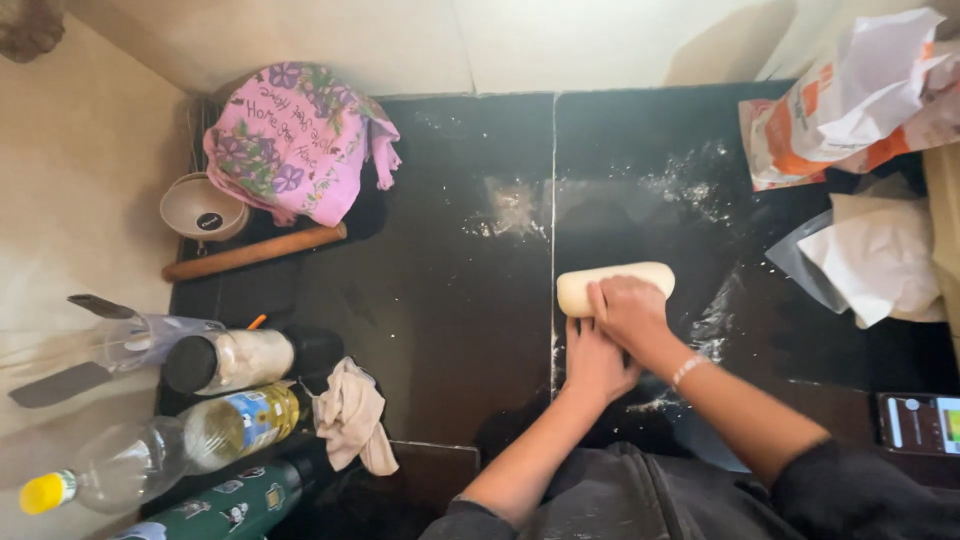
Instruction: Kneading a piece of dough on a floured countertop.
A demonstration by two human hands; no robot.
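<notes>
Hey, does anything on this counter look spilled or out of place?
White flour is scattered loose across the dark counter beyond the dough log under both hands. A crumpled cloth hangs over the counter's near edge. Nothing looks damaged.

The view is dim overall, with warm, soft light falling from above and slightly behind the camera. The glossy black stone worktop swallows most of it and gives back only a pale, smeared sheen near its far edge. The person's body casts a broad shadow over the near edge. The crumpled white and orange paper bag at upper right is the brightest patch, close to washed out. The wide lens bends straight lines outward at the corners, and the clear plastic bottle with a yellow cap at lower left looks stretched and soft.
</notes>
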